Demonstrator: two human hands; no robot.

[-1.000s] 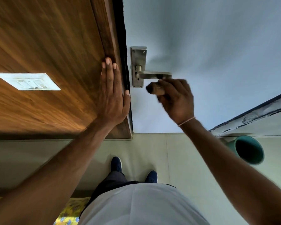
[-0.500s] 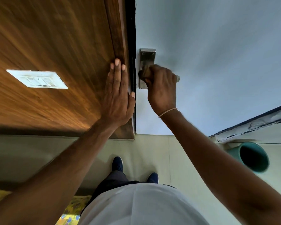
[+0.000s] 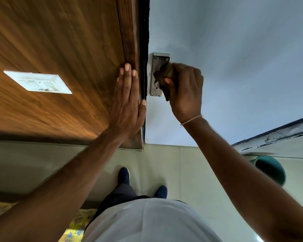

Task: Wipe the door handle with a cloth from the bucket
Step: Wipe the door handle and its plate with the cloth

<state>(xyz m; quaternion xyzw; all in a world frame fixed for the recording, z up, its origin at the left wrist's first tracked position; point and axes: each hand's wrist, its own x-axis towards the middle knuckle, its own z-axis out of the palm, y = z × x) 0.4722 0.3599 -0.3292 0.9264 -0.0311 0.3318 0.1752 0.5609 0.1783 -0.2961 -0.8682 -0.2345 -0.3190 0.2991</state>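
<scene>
Vertically: door-handle plate [image 3: 157, 70], cloth-covered lever.

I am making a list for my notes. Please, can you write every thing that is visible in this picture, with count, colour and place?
door handle plate: one, silver metal, on the door's left edge
cloth: one, brownish, pressed on the handle
door: one, pale grey-blue, upper right
wooden panel: one, brown, upper left
switch plate: one, white, on the wooden panel
bucket: one, teal, on the floor at right
floor: pale tiles, below
yellow fabric: one patch, bottom left
shoes: two, dark blue, centre bottom
left hand: flat on the wooden panel
right hand: holding the cloth
</scene>
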